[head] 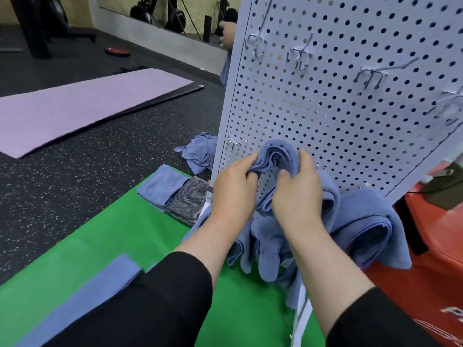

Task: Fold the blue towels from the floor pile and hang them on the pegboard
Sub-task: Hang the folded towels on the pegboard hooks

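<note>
Two bare hands hold a folded blue towel (275,156) against the lower left part of a white pegboard (350,108). The left hand (233,194) pinches the towel's left end between thumb and curled fingers; the right hand (298,194) grips its right side, thumb underneath. More blue towels (363,226) hang just below, along the pegboard's bottom edge.

— What colour are the towels (360,221) on the white, dotted pegboard (350,101)?
— Blue, like the floor pile (199,152) at nine o'clock. Green mat (100,236), lilac mat (82,106), black speckled floor (87,156).
— And the folded cloth (188,200)?
— Grey-striped.
</note>
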Demonstrator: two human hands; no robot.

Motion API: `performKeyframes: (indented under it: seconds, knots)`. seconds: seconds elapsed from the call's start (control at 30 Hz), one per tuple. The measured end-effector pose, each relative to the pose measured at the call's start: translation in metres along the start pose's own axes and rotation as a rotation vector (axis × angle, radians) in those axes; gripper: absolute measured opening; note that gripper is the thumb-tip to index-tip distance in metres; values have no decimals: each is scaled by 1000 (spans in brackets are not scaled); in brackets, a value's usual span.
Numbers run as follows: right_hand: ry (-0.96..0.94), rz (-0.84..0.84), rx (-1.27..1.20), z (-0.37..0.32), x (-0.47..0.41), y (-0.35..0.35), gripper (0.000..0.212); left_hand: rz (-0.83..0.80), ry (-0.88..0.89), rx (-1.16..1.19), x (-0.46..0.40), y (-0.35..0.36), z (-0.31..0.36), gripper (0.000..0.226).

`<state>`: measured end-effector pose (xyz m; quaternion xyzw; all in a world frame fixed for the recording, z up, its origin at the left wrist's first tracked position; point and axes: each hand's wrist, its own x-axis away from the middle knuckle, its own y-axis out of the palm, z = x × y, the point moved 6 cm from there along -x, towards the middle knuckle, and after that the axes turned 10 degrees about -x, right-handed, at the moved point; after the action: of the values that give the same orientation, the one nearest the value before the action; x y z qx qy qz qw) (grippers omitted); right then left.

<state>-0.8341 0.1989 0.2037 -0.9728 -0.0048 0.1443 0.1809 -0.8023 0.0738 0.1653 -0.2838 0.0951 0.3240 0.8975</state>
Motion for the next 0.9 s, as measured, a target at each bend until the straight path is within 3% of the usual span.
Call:
performKeyframes:
  seconds: [0.17, 0.33, 0.47, 0.6, 0.7, 0.8, 0.9]
  knots:
    - [97, -86, 63, 36, 11, 29, 51, -103, -57, 75, -2, 15, -18, 46]
    - [210, -100, 23, 59, 10, 36, 41, -299, -63, 130, 5, 26, -30, 66]
    - [220, -132, 47, 68, 14, 43, 50, -405, -93, 277, 24, 25, -41, 73]
    - [122, -103, 16, 66, 50, 45, 66, -337, -184, 385, 37, 5, -59, 63]
    - [-22, -130, -30, 58, 107, 54, 79, -288, -173, 319, 44, -17, -72, 58]
    - [-145, -288, -40, 63, 160, 82, 78, -207, -160, 191, 47, -54, -94, 47]
    - [-105, -590, 49, 80, 193, 123, 60, -119, -266, -34, 57, -105, -149, 33]
